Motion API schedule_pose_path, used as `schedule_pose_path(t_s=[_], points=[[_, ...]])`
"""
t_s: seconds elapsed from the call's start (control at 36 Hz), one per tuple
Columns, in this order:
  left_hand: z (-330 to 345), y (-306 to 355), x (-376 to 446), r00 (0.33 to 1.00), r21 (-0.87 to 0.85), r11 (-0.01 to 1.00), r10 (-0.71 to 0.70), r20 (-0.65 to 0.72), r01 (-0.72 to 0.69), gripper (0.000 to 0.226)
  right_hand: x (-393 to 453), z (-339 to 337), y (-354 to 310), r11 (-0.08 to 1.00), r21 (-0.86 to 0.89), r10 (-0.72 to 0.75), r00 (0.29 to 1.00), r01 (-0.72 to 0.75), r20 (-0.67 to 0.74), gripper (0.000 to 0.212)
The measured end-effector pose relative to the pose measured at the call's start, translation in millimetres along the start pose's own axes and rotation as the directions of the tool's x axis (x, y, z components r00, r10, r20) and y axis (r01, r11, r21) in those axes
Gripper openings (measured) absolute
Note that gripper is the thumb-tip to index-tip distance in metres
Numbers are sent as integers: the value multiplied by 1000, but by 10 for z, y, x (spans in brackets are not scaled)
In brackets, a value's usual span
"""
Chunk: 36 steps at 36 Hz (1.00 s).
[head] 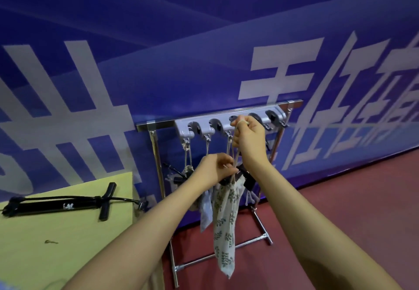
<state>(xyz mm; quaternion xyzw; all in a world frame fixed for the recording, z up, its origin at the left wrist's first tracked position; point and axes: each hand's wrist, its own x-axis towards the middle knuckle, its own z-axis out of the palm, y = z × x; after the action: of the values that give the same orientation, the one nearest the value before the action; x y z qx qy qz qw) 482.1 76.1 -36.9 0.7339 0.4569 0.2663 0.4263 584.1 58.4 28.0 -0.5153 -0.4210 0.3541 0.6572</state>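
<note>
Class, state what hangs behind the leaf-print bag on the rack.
Behind the leaf-print bag, a pale blue pouch peeks out at its edge, with the rack and blue banner further back. The bag covers the rest of that pouch, and its own contents are hidden.

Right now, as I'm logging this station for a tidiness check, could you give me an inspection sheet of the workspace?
Surface: yellow-green table at the left, bearing a black pump.
Job's things: leaf-print pouch hangs by its cord below the hook rail on a metal stand; other pouches hang beside it.
Clutter: small dark scrap on the table.
Hands: left hand pinches the cord at the pouch's neck; right hand holds the cord loop up at the rail.
Cables: pump hose runs to the table's edge.
Surroundings: blue banner with white characters behind; red floor.
</note>
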Motion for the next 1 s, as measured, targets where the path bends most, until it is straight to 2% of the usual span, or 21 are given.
schedule_pose_path(t_s=[0.08,0.17,0.36,0.47,0.58,0.72,0.81,0.92,1.0], points=[[212,-34,7,996,43,998,-52,-73,55,29,-37,-104,64,998,8,55,998,-54,-44,29],[406,-91,30,996,196,979,-44,-72,58,19,-61,-178,107,997,19,79,995,-77,-66,29],[600,-124,97,995,197,977,-66,-71,79,3,-17,-336,153,993,49,114,990,-110,-78,29],[606,-149,138,997,262,963,-45,-61,60,11,42,-399,177,990,68,129,989,-124,-78,30],[544,-172,125,997,261,965,-21,-77,40,11,96,-428,166,995,14,98,991,-97,-88,31],[454,-232,84,997,153,988,1,-72,10,4,141,-434,185,986,-160,17,979,-50,-201,31],[421,-235,56,998,50,998,-27,-49,30,10,163,-427,177,977,-206,6,978,-50,-208,29],[383,-222,44,991,-139,985,-115,-71,104,14,186,-411,225,970,-211,84,981,-122,-176,20],[335,-238,58,990,-148,981,-135,-38,128,15,225,-406,314,962,-201,151,974,-184,-167,25]])
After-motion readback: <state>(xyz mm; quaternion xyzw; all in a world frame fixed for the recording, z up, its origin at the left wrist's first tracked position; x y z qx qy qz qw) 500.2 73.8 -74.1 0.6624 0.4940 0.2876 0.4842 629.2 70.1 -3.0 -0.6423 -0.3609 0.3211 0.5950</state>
